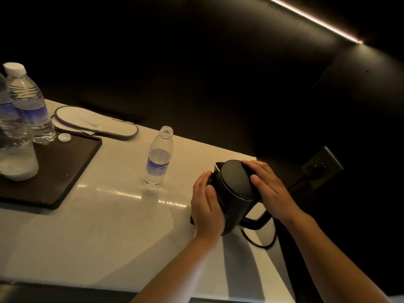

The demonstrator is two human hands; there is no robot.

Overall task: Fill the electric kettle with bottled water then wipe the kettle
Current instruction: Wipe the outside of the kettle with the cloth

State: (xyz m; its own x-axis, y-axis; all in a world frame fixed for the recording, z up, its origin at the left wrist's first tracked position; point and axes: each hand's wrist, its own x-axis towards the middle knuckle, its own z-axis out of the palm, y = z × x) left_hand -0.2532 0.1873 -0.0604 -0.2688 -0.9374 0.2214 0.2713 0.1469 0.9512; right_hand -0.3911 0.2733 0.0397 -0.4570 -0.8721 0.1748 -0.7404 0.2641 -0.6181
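A black electric kettle stands on the white counter at the right, its lid down. My left hand wraps the kettle's left side. My right hand lies flat over the lid's right edge and the handle side. An uncapped clear water bottle with a blue label stands upright to the left of the kettle, apart from both hands; it looks nearly empty. Its white cap lies on the dark tray.
A dark tray at the left carries capped water bottles and a glass. A white slipper lies behind it. The kettle's cord loops toward a wall socket on the dark wall.
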